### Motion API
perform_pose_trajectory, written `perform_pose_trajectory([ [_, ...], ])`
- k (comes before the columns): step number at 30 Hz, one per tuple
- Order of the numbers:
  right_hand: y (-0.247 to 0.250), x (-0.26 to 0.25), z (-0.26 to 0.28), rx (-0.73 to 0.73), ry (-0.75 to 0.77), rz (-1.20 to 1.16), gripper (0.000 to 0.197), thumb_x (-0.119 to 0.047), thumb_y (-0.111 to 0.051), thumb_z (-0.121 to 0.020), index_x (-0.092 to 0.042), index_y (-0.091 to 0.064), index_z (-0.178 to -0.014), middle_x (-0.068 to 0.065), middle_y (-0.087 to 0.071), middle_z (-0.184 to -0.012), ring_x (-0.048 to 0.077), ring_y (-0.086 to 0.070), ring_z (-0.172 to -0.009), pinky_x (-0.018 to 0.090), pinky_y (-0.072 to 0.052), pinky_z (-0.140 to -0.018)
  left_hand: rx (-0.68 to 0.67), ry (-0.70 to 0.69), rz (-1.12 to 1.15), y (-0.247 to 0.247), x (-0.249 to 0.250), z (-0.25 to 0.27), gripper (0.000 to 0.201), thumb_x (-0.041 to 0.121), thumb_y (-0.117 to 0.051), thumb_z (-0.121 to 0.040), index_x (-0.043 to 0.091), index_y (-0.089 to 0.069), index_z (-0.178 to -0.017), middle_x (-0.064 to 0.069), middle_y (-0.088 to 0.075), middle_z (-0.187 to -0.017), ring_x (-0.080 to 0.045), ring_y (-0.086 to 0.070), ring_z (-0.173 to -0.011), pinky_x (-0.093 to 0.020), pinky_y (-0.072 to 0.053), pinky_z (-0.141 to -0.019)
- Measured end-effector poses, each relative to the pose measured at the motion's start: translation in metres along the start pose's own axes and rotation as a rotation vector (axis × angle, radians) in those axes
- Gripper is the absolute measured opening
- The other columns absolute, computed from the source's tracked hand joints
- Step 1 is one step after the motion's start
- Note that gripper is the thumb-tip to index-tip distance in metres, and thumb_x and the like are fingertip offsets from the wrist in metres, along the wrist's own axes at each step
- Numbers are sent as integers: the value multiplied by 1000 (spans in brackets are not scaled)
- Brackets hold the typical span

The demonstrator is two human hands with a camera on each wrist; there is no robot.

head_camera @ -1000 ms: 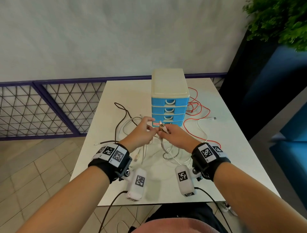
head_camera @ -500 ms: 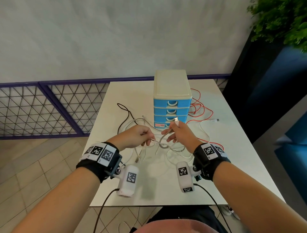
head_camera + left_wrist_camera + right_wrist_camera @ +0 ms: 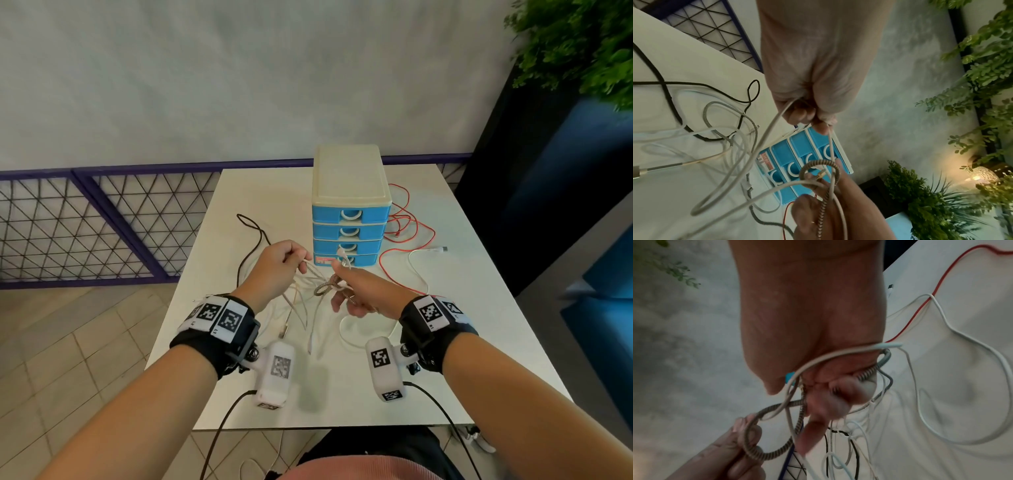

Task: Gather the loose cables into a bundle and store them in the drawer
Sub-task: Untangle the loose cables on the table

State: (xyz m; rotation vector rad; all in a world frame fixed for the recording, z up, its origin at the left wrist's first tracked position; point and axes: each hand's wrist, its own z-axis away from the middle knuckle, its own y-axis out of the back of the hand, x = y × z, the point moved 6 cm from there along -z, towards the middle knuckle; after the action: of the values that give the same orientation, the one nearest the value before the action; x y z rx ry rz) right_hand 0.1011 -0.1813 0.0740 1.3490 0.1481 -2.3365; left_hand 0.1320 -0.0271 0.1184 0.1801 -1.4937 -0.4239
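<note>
- I see the braided cable [image 3: 323,287] lifted off the table, curled into a small loop between my two hands, in front of the lowest drawer.
- My left hand [image 3: 279,265] pinches that braided cable, and a white cable [image 3: 764,134] runs out of the same clenched fingers and hangs down toward the table.
- My right hand [image 3: 364,293] is curled round the other side of the loop, grasping the braided cable together with a white strand; a connector tip pokes up above its thumb.
- More white cables [image 3: 310,318] dangle and lie tangled below and between both hands.
- A black cable [image 3: 255,228] lies on the table beyond my left hand.
- A red cable [image 3: 411,240] sprawls beyond my right hand, beside the drawer unit, with another white cable [image 3: 423,274] crossing it.
- The drawer unit [image 3: 349,205] stands just past my fingertips, its four blue drawers all closed.
- Everything rests on the white table [image 3: 479,325].
</note>
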Motion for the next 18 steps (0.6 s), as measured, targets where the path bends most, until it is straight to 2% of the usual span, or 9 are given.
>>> perform_pose_trajectory([
  [2,5,-3,0,28,33,143,45,-61,-37,-94,-20,-53,-91,2,-56,-67,10,-32,-41,22,-27,-45,11,15,-32,4,-4,-1,24,13,-41,-100,11,-64,-92,4,-55,-69,-10,-35,-52,-19,-33,-46],
  [4,11,-5,0,47,54,249,42,-60,-43,-93,-20,-57,-93,0,-47,-69,11,-32,-49,21,-27,-48,28,41,-49,10,-11,-2,25,14,-40,-100,10,-64,-97,3,-53,-70,-10,-36,-53,-21,-34,-49],
  [7,24,-3,-3,137,42,276,58,-62,-33,-95,-18,-68,-107,-2,-41,-67,12,-31,-54,21,-27,-50,59,63,-47,20,-21,-4,27,15,-38,-101,11,-65,-97,3,-52,-70,-12,-35,-54,-25,-33,-53],
  [9,33,5,-7,180,15,206,59,-58,-28,-98,-16,-70,-100,-2,-37,-64,12,-28,-53,22,-24,-49,60,92,-11,26,-25,-5,28,16,-38,-101,11,-65,-99,3,-51,-71,-12,-34,-54,-24,-33,-52],
  [12,48,18,-13,283,-40,172,40,-41,-38,-99,-15,-61,-80,-1,-38,-66,12,-28,-53,22,-24,-47,71,140,41,34,-31,-4,28,16,-38,-100,10,-65,-98,1,-51,-70,-12,-31,-52,-21,-30,-48],
  [14,61,25,-12,397,-54,142,32,-30,-40,-98,-14,-54,-74,1,-38,-64,13,-29,-50,22,-23,-46,107,180,70,42,-36,-5,27,16,-41,-99,11,-66,-91,0,-49,-68,-12,-30,-48,-20,-27,-43],
  [16,74,29,-8,506,-53,148,29,-23,-39,-98,-14,-54,-75,2,-42,-62,15,-33,-48,22,-26,-43,128,218,66,49,-43,-4,24,23,-48,-96,12,-68,-88,-1,-46,-68,-13,-31,-50,-21,-27,-44],
  [18,80,30,-6,554,-28,128,24,-15,-36,-97,-11,-58,-86,2,-49,-63,13,-42,-46,19,-31,-39,112,239,0,53,-49,-2,27,35,-56,-92,12,-69,-89,-1,-44,-70,-14,-35,-55,-22,-32,-46],
])
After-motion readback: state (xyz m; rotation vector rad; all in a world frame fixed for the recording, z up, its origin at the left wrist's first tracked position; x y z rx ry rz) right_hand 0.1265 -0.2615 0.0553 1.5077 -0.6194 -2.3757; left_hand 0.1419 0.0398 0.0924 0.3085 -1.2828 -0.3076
